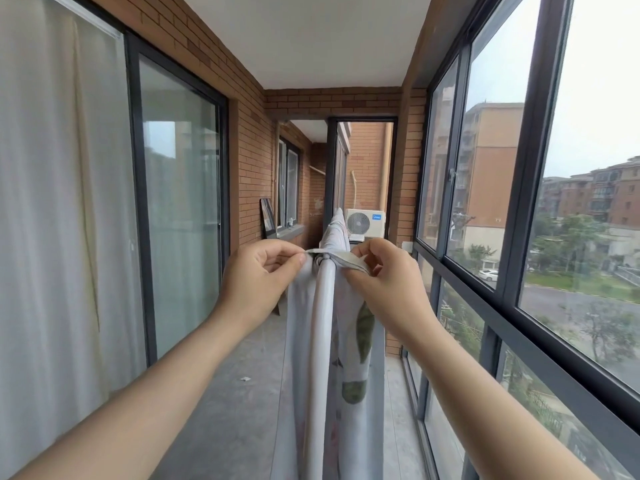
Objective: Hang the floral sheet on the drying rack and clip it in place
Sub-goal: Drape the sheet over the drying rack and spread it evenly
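A narrow enclosed balcony is stretching away ahead of both hands. A smooth grey concrete floor [242,393] is lying below them, and a plain white ceiling [311,39] is running above. Beyond the left hand [263,271], a rough red brick wall [252,150] is framing a dark-framed sliding glass door [180,202], with a sheer white curtain [52,202] hanging in soft folds behind the glass. To the outer side of the right hand [384,282], tall windows [485,168] in dark metal frames are showing apartment blocks and trees. Far past the fingertips, a boxy white air-conditioner unit [365,221] with a round fan grille is sitting at the balcony's end.

The floral sheet [353,358], thin pale cloth printed with green leaves, is hanging between the two forearms. It is draping over a long rounded bar that the cloth is hiding, and is falling on both sides towards the floor. At the top of that ridge a flat grey strip [341,256] is crossing the sheet. The left hand is pinching its one end between thumb and forefinger, the other fingers curling in. The right hand is pinching the other end likewise.
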Available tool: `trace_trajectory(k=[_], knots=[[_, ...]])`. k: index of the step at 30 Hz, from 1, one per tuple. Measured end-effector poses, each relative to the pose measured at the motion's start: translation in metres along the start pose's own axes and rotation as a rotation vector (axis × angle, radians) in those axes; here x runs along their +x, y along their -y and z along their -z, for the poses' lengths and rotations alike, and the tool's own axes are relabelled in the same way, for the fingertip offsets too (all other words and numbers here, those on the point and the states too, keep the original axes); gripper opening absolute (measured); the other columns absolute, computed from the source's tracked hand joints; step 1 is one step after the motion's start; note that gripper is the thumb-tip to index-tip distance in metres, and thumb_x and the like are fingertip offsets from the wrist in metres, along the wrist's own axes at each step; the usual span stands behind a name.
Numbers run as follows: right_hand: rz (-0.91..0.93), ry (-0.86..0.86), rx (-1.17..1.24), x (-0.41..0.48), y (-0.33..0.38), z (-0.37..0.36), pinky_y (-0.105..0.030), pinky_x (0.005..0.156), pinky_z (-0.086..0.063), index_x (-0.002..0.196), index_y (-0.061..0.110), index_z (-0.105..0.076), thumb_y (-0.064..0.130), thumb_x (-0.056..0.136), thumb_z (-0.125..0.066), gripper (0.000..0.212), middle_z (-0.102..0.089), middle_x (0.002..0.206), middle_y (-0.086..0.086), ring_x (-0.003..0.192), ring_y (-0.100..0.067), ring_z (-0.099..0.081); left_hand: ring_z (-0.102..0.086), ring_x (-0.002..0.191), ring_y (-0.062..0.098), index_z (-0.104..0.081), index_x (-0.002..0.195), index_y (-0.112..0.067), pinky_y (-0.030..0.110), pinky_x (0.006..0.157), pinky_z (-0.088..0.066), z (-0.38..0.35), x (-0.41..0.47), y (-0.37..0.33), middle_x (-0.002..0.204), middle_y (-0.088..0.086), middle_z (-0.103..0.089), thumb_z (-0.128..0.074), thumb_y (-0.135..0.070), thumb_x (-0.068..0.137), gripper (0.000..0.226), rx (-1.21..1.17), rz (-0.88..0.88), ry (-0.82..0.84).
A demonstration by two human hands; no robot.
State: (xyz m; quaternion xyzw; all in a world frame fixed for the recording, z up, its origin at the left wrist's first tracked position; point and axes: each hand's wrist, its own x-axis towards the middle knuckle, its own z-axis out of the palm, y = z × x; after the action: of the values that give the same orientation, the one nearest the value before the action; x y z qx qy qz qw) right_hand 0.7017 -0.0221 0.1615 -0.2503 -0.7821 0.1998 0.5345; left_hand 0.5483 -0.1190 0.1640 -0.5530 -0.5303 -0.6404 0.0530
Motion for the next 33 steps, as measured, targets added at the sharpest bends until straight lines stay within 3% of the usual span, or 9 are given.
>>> trace_trajectory(k=[6,11,14,20,26,33], knots=[[0.053,0.010,0.023,-0.008,0.012,0.014,-0.012,0.050,-0.038,0.077,0.029,-0.064,0.021,0.079,-0.073,0.012,-0.055,0.059,0.011,0.051,-0.002,-0.049,-0.069,0.073,0.013,-0.075,0.083,-0.015,0.019,0.068,-0.054,0.007,-0.015,-0.007,0.078,-0.006,-0.074,-0.070,-0.006,0.084,0.011,-0.015,-0.051,-0.003],[0.142,-0.084,-0.075,-0.024,0.020,0.019,-0.034,0.065,-0.055,0.082,0.024,-0.075,0.021,0.080,-0.073,0.004,-0.065,0.072,0.011,0.065,-0.006,-0.062,-0.066,0.071,0.020,-0.075,0.082,-0.018,0.026,0.067,-0.053,0.013,-0.030,-0.013,0.080,-0.006,-0.073,-0.070,-0.006,0.084,0.013,-0.015,-0.078,-0.005],[0.196,-0.124,-0.093,-0.036,0.026,0.018,-0.037,0.064,-0.056,0.080,0.022,-0.077,0.017,0.080,-0.074,0.006,-0.061,0.071,0.015,0.065,-0.007,-0.063,-0.066,0.069,0.020,-0.076,0.083,-0.018,0.029,0.066,-0.054,0.016,-0.038,-0.016,0.074,-0.003,-0.074,-0.072,-0.006,0.083,0.012,-0.015,-0.097,-0.024],[0.270,-0.199,-0.103,-0.056,0.041,0.018,-0.035,0.060,-0.053,0.082,0.018,-0.078,0.013,0.080,-0.075,0.007,-0.063,0.069,0.009,0.060,-0.009,-0.061,-0.065,0.067,0.017,-0.077,0.082,-0.020,0.027,0.064,-0.054,0.020,-0.053,-0.023,0.073,-0.003,-0.073,-0.073,-0.007,0.082,0.014,-0.025,-0.136,-0.034],[0.287,-0.162,-0.041,-0.077,0.054,0.016,-0.025,0.061,-0.052,0.094,0.016,-0.076,0.003,0.080,-0.069,0.021,-0.062,0.071,0.008,0.063,-0.011,-0.060,-0.063,0.064,0.013,-0.078,0.083,-0.014,0.021,0.060,-0.051,0.027,-0.072,-0.028,0.071,-0.005,-0.069,-0.073,-0.005,0.082,0.010,-0.050,-0.186,-0.008],[0.274,-0.174,-0.013,-0.099,0.064,0.011,-0.030,0.060,-0.053,0.091,0.014,-0.075,0.001,0.080,-0.068,0.019,-0.066,0.071,0.005,0.062,-0.013,-0.062,-0.063,0.065,0.007,-0.076,0.082,-0.017,0.010,0.062,-0.045,0.037,-0.093,-0.030,0.071,-0.013,-0.067,-0.073,-0.004,0.082,0.013,-0.075,-0.225,0.004]])
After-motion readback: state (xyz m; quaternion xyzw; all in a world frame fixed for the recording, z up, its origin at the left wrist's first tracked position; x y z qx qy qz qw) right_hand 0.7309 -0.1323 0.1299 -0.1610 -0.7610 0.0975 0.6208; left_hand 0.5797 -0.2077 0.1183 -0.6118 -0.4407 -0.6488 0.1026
